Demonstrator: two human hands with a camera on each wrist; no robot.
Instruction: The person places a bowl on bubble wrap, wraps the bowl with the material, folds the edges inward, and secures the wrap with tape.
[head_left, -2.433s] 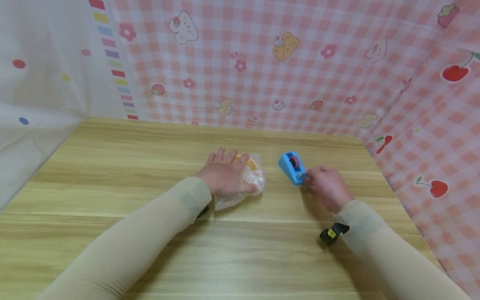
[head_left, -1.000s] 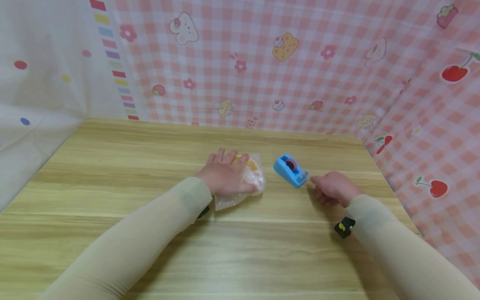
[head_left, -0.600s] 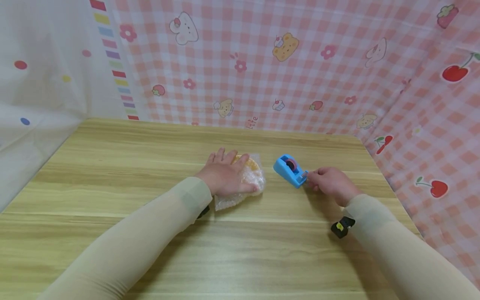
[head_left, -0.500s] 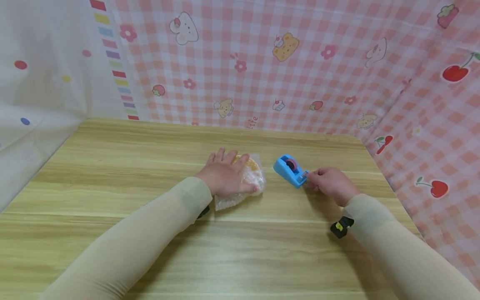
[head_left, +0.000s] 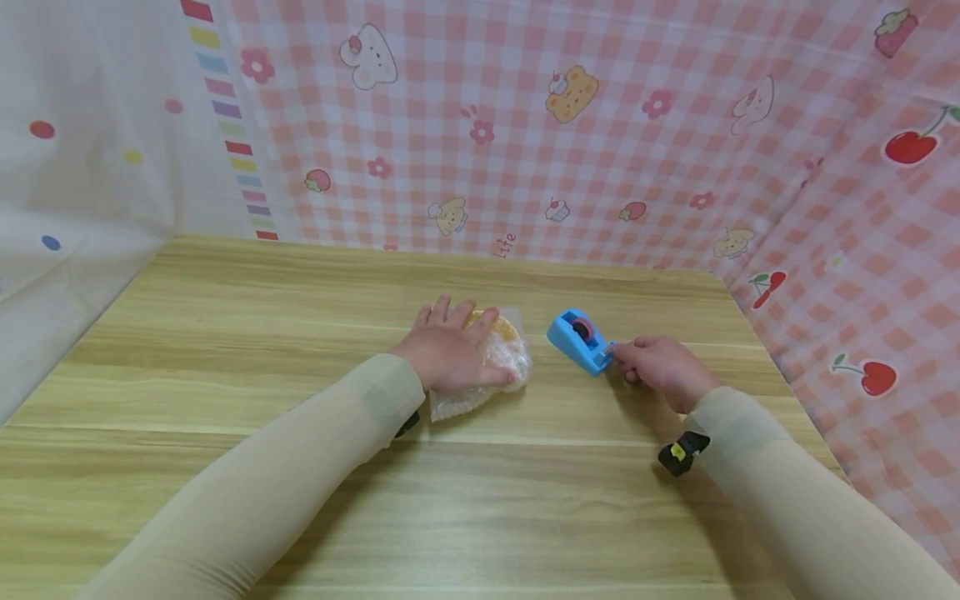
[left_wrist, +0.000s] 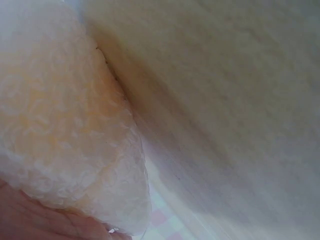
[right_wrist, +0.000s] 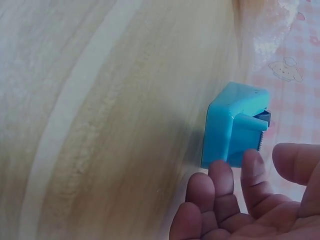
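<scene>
My left hand (head_left: 446,354) lies spread over a bubble-wrapped bundle (head_left: 513,354) on the table, its fingers straight. Something yellow-orange and rounded shows through the wrap; its kind cannot be made out. The left wrist view shows the bubble wrap (left_wrist: 55,120) up close, above part of the same hand. To the right stands a blue tape dispenser (head_left: 570,333) with a small pinkish roll. My right hand (head_left: 663,367) is at its cutter end, index fingertip touching or just in front of it. In the right wrist view, thumb and index finger are apart beside the toothed cutter (right_wrist: 261,141); no tape end is discernible between them.
The wood-grain table (head_left: 465,500) reaches back to a pink checked cloth (head_left: 480,167) hung behind and along the right. A white dotted sheet (head_left: 82,183) hangs at the left. Small black wrist cameras (head_left: 681,454) are strapped under the sleeves.
The tape dispenser has turned slightly, its cutter end toward the right. My right hand drew back from it, then returned to the cutter end. My left hand and the bundle have stayed put.
</scene>
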